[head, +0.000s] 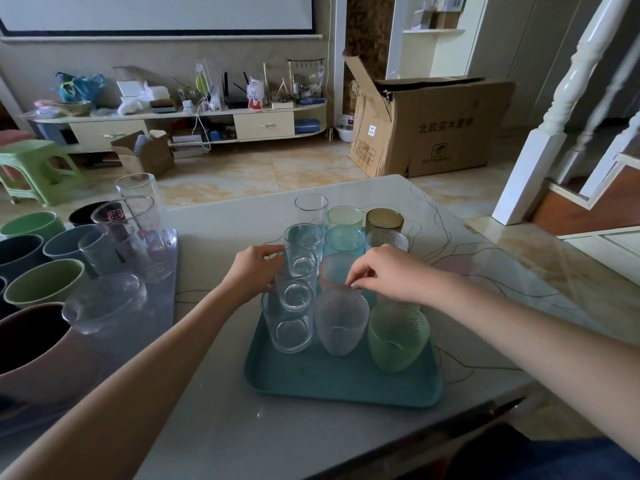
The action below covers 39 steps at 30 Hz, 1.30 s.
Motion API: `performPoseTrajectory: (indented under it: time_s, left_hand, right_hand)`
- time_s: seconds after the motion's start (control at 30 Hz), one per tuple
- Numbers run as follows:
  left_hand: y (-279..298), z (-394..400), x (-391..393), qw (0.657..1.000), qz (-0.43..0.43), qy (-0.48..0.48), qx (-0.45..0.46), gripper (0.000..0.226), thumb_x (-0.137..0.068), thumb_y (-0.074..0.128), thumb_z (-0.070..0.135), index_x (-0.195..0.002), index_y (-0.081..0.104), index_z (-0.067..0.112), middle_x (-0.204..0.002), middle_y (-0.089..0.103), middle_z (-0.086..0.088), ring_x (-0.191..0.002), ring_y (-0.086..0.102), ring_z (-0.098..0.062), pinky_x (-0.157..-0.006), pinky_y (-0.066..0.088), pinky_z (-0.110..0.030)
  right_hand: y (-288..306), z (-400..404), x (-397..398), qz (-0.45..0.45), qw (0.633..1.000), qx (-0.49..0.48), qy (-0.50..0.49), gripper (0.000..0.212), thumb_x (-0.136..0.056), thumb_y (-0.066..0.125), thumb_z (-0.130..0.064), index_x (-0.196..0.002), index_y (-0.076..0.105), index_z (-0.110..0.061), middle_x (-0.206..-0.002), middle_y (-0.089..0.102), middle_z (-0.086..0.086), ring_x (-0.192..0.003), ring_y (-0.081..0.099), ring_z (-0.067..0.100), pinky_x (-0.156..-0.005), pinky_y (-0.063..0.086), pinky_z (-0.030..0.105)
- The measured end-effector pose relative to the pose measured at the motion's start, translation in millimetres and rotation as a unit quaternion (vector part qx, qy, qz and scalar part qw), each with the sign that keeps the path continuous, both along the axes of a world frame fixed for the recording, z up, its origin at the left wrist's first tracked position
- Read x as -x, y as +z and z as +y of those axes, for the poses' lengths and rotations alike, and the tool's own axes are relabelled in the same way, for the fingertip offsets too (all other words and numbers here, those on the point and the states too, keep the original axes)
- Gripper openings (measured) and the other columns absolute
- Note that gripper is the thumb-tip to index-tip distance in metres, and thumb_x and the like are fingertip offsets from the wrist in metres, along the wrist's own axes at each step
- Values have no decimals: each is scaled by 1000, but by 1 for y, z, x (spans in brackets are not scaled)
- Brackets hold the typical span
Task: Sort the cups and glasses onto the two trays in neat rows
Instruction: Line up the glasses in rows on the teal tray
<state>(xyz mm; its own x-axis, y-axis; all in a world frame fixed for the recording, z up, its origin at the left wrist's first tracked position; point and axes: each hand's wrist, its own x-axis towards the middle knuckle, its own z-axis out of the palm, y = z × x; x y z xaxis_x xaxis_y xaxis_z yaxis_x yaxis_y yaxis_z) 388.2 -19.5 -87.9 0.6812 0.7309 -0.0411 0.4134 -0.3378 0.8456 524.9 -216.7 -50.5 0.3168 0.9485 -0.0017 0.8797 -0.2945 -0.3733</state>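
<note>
A teal tray [343,386] in front of me carries glasses in three rows running away from me. The left row is clear straight glasses [292,327], the middle and right rows are textured tumblers, among them a frosted one [341,323] and a green one [398,336]. My left hand [252,271] grips the side of a clear glass [300,266] in the left row. My right hand [391,273] pinches the rim of a pink textured tumbler [334,270] in the middle row. A grey tray [162,306] at the left holds ceramic cups [43,280] and clear glasses [138,216].
A large mauve cup [34,351] stands at the near left. The pale table [450,258] ends at a corner on the far right. Beyond it on the floor are a cardboard box [433,129] and a green stool [33,168]. A stair post [540,140] rises at the right.
</note>
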Motion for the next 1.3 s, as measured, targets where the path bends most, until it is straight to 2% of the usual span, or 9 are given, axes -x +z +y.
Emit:
performPoseTrajectory:
  time_s: [0.23, 0.37, 0.43, 0.6, 0.77, 1.0, 1.1, 1.2, 1.3]
  left_hand:
    - [-3, -1, 2, 998, -22, 17, 58, 36, -87, 56, 31, -121, 57, 18, -93, 68, -12, -76, 66, -24, -64, 59, -33]
    - [-10, -7, 14, 993, -47, 25, 106, 42, -88, 54, 42, -116, 58, 11, -105, 64, -17, -90, 63, -31, -82, 56, -48]
    - [-15, -13, 21, 990, -57, 24, 128, 43, -89, 52, 46, -112, 58, 11, -108, 63, -17, -95, 62, -32, -87, 53, -52]
    - [-22, -24, 40, 980, -85, 15, 177, 39, -90, 49, 45, -113, 58, 14, -108, 64, -11, -98, 63, -26, -59, 53, -29]
    - [-22, -28, 49, 978, -97, -1, 186, 32, -91, 47, 44, -106, 58, 18, -103, 64, -8, -93, 64, -23, -58, 52, -25]
    - [-19, -44, 60, 971, -129, -33, 197, 20, -93, 46, 38, -95, 61, 24, -102, 62, -11, -91, 59, -24, -70, 51, -26]
    - [-22, -49, 70, 969, -142, -79, 187, 18, -92, 48, 34, -104, 59, 28, -110, 63, -6, -99, 61, -17, -73, 50, -20]
    - [-29, -51, 80, 967, -141, -134, 164, 49, -77, 62, 38, -123, 51, 25, -116, 63, 1, -103, 63, -8, -81, 51, -19]
    - [-36, -55, 80, 978, -116, -135, 106, 66, -66, 79, 27, -124, 47, 29, -111, 62, 7, -94, 66, -8, -82, 54, -21]
  right_hand:
    - [30, -36, -26, 12, 969, -156, -193, 20, -89, 61, -20, -108, 63, -16, -102, 66, 3, -76, 59, 10, -65, 43, 19]
    - [14, -65, -26, 120, 943, 53, -306, 26, -91, 56, -38, -105, 53, -16, -75, 59, 1, -55, 48, 13, -47, 34, 23]
    - [6, -65, -20, 206, 926, 61, -311, 19, -92, 56, -33, -99, 54, -15, -68, 62, 3, -48, 44, 12, -42, 31, 20]
    - [-5, -43, -15, 231, 916, -20, -328, 16, -96, 49, -18, -80, 54, -16, -60, 61, 6, -44, 44, 12, -41, 30, 19]
    - [-8, -35, -16, 207, 911, -56, -353, 23, -97, 47, -18, -74, 51, -16, -59, 62, 7, -44, 48, 14, -41, 34, 20]
    - [-4, -40, -13, 225, 908, -55, -348, 25, -97, 47, -23, -108, 54, -2, -67, 63, 11, -50, 54, 16, -45, 39, 23]
    - [13, -49, -6, 103, 940, -61, -318, 26, -94, 51, -31, -113, 51, -13, -78, 62, 5, -57, 54, 16, -49, 37, 22]
    - [29, -59, 20, 20, 977, -124, -169, 8, -87, 61, -29, -95, 61, -28, -76, 60, -9, -67, 55, 10, -56, 38, 24]
    - [21, -59, 60, -9, 998, -62, -29, 19, -81, 65, -42, -99, 67, -37, -95, 63, -17, -93, 54, 8, -81, 39, 31]
